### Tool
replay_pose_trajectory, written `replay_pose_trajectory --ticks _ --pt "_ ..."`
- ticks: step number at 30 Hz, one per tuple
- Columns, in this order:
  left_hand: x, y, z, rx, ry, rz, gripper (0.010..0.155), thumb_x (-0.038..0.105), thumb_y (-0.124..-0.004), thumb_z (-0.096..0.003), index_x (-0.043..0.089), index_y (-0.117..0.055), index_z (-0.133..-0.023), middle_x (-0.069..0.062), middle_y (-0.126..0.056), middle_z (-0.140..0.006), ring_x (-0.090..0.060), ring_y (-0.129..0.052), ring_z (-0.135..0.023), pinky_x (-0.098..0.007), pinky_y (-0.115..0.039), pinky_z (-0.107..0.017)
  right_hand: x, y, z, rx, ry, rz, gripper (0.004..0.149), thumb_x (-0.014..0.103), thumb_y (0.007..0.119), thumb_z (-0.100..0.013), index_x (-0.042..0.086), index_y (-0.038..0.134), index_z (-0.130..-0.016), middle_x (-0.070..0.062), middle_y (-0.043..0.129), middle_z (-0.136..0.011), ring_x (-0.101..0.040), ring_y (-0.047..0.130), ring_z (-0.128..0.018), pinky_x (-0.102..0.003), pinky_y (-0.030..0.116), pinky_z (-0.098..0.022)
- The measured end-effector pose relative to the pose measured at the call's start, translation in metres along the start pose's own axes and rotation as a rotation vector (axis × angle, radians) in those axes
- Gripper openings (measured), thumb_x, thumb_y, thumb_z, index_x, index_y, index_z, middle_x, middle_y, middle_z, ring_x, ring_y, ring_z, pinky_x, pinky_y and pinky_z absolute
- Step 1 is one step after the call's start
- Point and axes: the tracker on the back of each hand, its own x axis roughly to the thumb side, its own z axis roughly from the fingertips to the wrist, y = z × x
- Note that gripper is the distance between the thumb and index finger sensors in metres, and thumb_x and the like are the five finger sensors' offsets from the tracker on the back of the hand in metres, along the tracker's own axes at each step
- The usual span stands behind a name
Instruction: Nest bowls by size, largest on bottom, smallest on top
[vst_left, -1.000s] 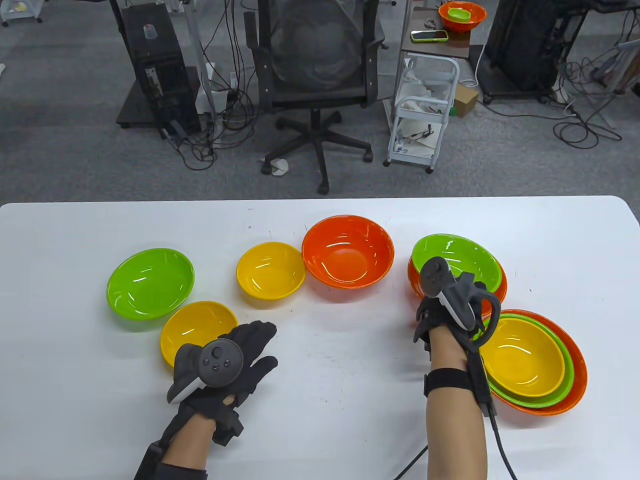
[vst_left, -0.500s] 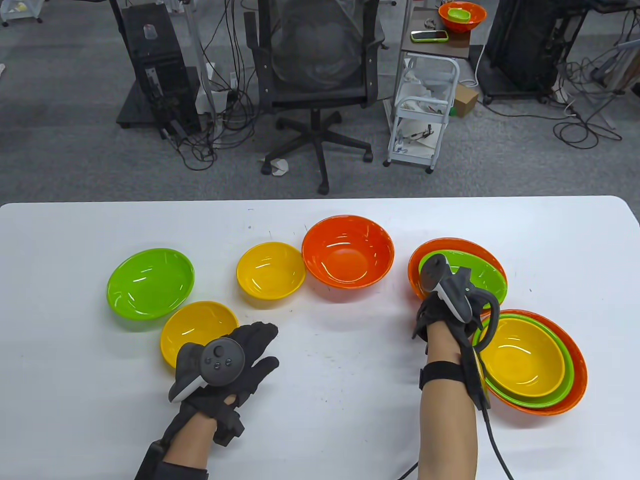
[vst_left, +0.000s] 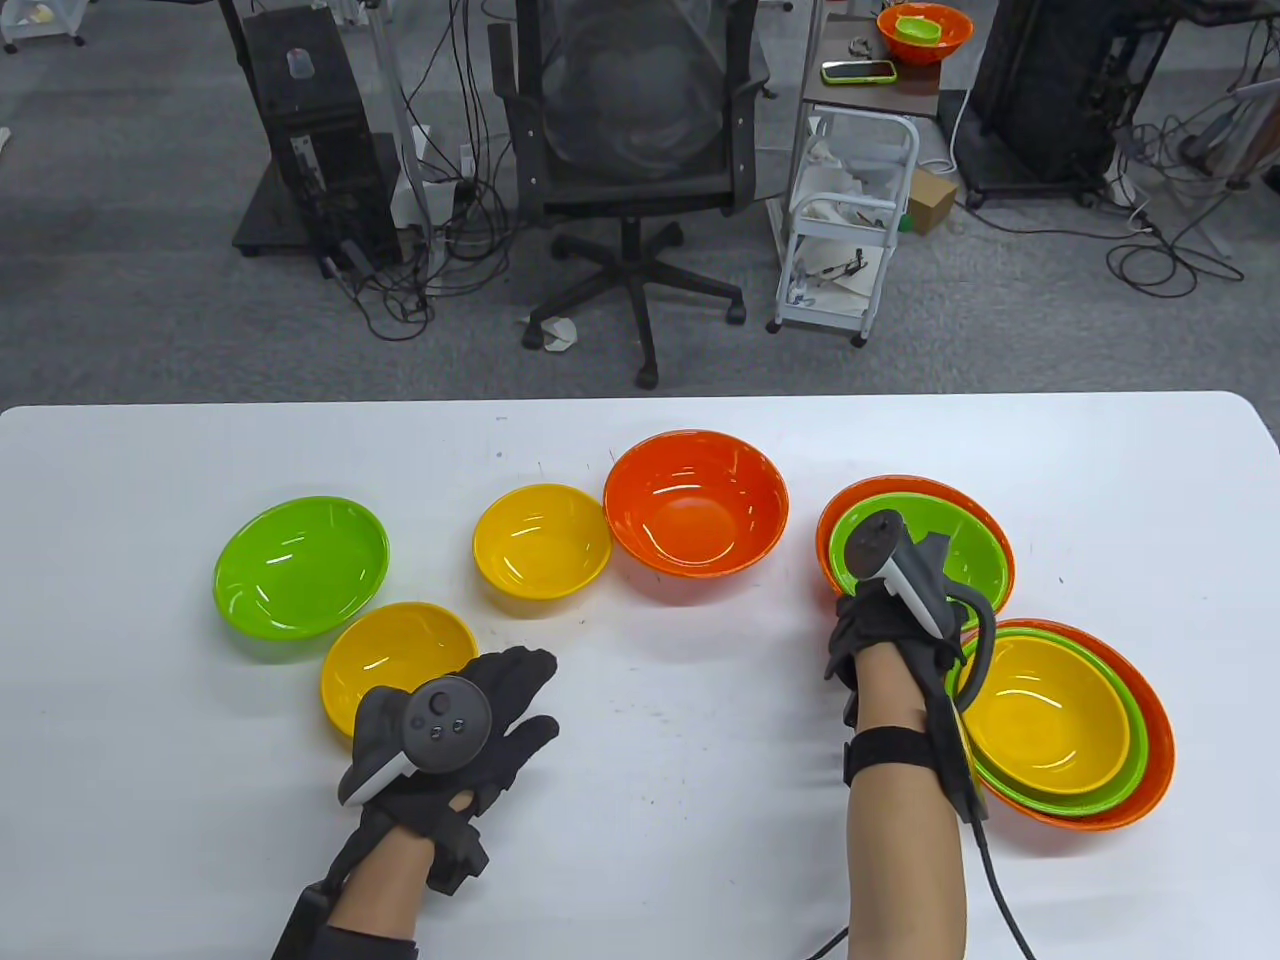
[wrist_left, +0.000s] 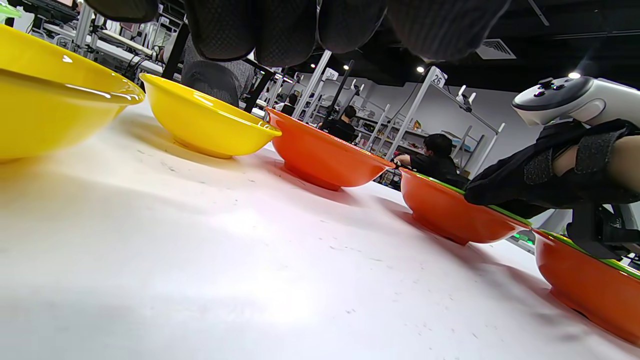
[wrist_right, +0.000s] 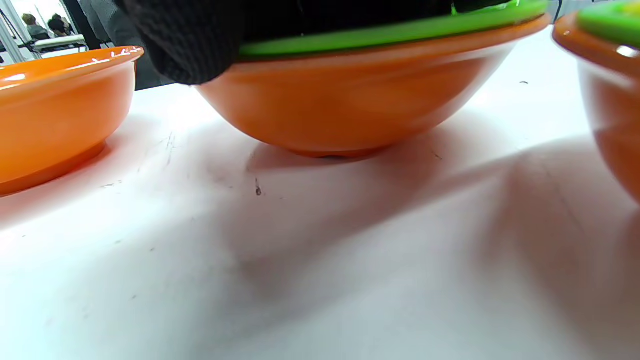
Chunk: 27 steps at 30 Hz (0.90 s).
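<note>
Green bowl (vst_left: 960, 545), tilted above orange bowl (vst_left: 850, 505) a second earlier, had dropped flush into it at desk (vst_left: 700, 800) right. Right hand (vst_left: 880, 625) fingers lay over near rim; grip unclear. Left hand (vst_left: 470, 725) lay flat, fingers spread, holding nothing. Yellow bowl (vst_left: 540, 540) seemingly next.

White table (vst_left: 700, 850), coloured bowls (vst_left: 696, 516)

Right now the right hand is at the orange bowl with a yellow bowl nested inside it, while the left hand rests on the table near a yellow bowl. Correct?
One detail is off: the bowl nested in that orange bowl is green, not yellow, as the table view shows. The right hand is at its near rim; the left hand rests on the table near a yellow bowl.
</note>
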Motion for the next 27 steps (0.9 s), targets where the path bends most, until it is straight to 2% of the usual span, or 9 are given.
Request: replay_pose_trajectory --ticks 5,9,14,22,27 --pt "0.000 0.001 0.000 -0.001 0.002 -0.004 0.067 0.050 -0.071 -0.0511 0.027 -0.054 -0.112 -0.011 -0.061 -0.116 -0.042 -0.061 -0.110 -0.069 -0.053 -0.076 -0.002 -0.005 0.008 -0.027 -0.037 -0.016 0.059 0.037 0.076 -0.050 0.007 0.069 -0.101 -0.024 0.070 -0.101 -0.055 0.059 -0.093 -0.068 0.041 -0.069" --pt "-0.001 0.001 -0.001 0.002 0.015 -0.018 0.068 0.050 -0.071 -0.0511 0.027 -0.054 -0.112 -0.011 -0.061 -0.116 -0.042 -0.061 -0.109 -0.069 -0.052 -0.077 -0.001 -0.011 0.024 -0.079 -0.118 -0.024 0.060 0.037 0.076 -0.050 0.008 0.068 -0.101 -0.024 0.068 -0.103 -0.055 0.055 -0.095 -0.069 0.040 -0.069" --pt "-0.001 0.003 0.000 0.024 0.050 -0.065 0.068 0.050 -0.072 -0.0510 0.027 -0.054 -0.112 -0.011 -0.061 -0.116 -0.042 -0.062 -0.109 -0.069 -0.052 -0.076 0.005 -0.011 0.055 -0.141 -0.290 0.004 0.060 0.037 0.076 -0.049 0.008 0.068 -0.101 -0.023 0.066 -0.104 -0.055 0.054 -0.096 -0.069 0.039 -0.069" --pt "-0.005 0.004 0.001 0.027 0.072 -0.069 0.068 0.050 -0.072 -0.0509 0.027 -0.055 -0.112 -0.011 -0.062 -0.116 -0.042 -0.062 -0.109 -0.070 -0.052 -0.076 0.017 0.002 0.112 -0.178 -0.538 -0.028 0.061 0.038 0.077 -0.049 0.009 0.068 -0.102 -0.023 0.066 -0.104 -0.055 0.054 -0.096 -0.069 0.039 -0.069" --pt "-0.006 0.007 0.002 0.036 0.077 -0.068 0.068 0.051 -0.072 -0.0509 0.027 -0.054 -0.112 -0.011 -0.062 -0.116 -0.042 -0.062 -0.109 -0.070 -0.052 -0.076 0.016 0.013 0.131 -0.194 -0.613 -0.050 0.061 0.038 0.077 -0.049 0.009 0.068 -0.102 -0.023 0.066 -0.104 -0.055 0.054 -0.097 -0.070 0.039 -0.069"
